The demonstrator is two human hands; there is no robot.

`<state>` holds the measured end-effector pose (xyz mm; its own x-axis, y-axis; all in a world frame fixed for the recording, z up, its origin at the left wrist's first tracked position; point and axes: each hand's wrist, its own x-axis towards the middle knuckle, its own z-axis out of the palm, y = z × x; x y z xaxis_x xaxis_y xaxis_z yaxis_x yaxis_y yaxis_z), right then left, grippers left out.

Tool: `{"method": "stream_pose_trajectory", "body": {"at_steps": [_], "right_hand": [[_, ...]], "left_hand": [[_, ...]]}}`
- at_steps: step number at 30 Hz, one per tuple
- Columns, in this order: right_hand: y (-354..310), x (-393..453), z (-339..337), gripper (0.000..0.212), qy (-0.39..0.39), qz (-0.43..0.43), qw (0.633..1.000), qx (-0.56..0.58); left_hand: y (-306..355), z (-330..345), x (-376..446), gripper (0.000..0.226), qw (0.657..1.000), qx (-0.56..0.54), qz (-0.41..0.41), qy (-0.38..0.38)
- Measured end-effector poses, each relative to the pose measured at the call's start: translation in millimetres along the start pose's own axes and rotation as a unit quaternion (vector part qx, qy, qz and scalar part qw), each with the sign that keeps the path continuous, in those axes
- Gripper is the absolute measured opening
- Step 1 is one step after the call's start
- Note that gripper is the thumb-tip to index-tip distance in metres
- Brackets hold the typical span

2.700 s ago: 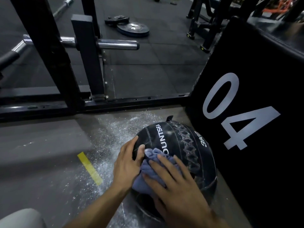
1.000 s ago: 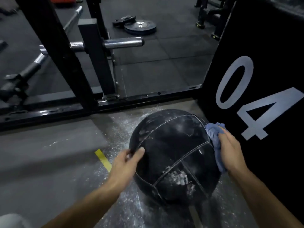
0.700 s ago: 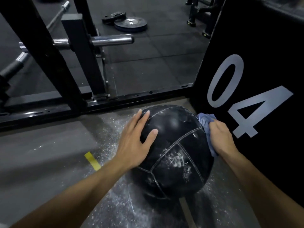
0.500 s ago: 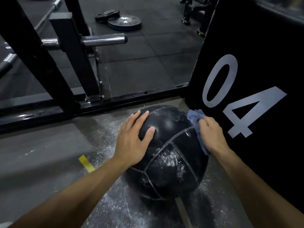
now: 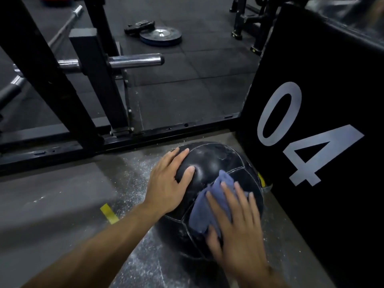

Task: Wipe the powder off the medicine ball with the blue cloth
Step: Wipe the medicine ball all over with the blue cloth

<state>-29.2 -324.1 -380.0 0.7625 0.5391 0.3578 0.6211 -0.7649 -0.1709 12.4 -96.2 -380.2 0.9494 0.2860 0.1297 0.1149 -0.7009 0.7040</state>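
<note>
The medicine ball point(image 5: 209, 165) sits on the floor point(image 5: 52, 204) at about 6 o'clock in the view, low and slightly right of centre. The blue cloth point(image 5: 209, 204) lies on its near upper face, pinned flat under the right hand point(image 5: 234, 221), whose fingers are spread open and pressing, not curled around anything; motion blur suggests a wiping stroke is under way. The left hand point(image 5: 168, 183) is open too, palm and fingers splayed over the ball's 9 o'clock side, likely bracing it so it does not roll under the rubbing.

Loose white powder point(image 5: 133, 179) is scattered over the floor at the ball's 9 and 6 o'clock, so rolling the ball there could dirty it again. A yellow tape mark point(image 5: 109, 213) lies at 8 o'clock. A black padded box marked 04 point(image 5: 311, 132) stands just beside the ball at 3 o'clock, crowding access to that side. At 12 o'clock runs the base rail of a black rack point(image 5: 99, 86), with a weight plate point(image 5: 160, 36) well beyond.
</note>
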Motion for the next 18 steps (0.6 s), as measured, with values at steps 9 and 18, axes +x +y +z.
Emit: {"method": "stream_pose_trajectory", "body": {"at_steps": [9,18], "right_hand": [[63.4,144.0,-28.9,0.059,-0.152,0.354,0.908,0.163],[-4.1,67.1,-19.9,0.067,-0.011,0.075,0.995,0.064]], "left_hand": [[13.4,10.3,-10.4,0.077,0.999,0.010,-0.038,0.032],[4.8,15.1,-3.4,0.075,0.998,-0.032,-0.043,0.045]]}}
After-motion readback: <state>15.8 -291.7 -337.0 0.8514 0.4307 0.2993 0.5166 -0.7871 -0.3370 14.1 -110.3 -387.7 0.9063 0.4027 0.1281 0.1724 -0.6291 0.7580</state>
